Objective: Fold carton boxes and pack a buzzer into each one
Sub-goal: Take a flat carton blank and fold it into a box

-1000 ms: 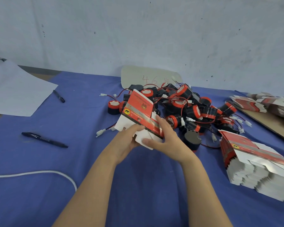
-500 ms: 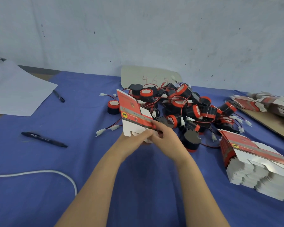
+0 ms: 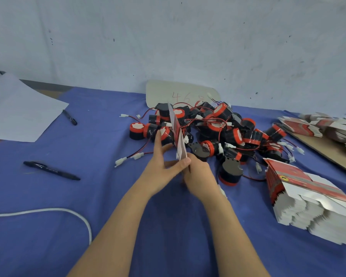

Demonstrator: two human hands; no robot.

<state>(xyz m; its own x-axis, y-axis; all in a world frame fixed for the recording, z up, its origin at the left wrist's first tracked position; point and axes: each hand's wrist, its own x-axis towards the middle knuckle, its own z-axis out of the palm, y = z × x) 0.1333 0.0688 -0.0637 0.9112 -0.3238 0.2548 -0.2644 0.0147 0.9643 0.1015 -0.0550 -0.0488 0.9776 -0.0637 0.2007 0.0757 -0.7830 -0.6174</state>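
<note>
The left hand (image 3: 162, 170) and the right hand (image 3: 200, 177) meet at the lower end of a flat red-and-white printed cardboard carton (image 3: 175, 126). The left grip is half spread. Its thumb presses the carton's bottom corner, and its straight fingers (image 3: 158, 137) fan up along the left face. The right grip curls in from the other side, but its fingertips are hidden behind the card, so I cannot tell exactly how they clamp.

The carton stands nearly upright above the blue-clothed desk (image 3: 88, 196), edge-on to the camera and unopened.

It looks like thin, light card, stiff along its creases but easy to dent or tear at the flaps. I judge the best hold to be on opposite creased edges, squeezing gently so the sleeve pops open, rather than pinching the faces.

Just behind it lies a tangled heap of black-and-red round buzzers (image 3: 218, 124) with thin red-and-black wires and white plugs. These are probably denser and harder than the card, and best lifted by the body because the leads snag on one another.

To the right sits a stack of flat cartons (image 3: 308, 196).
</note>
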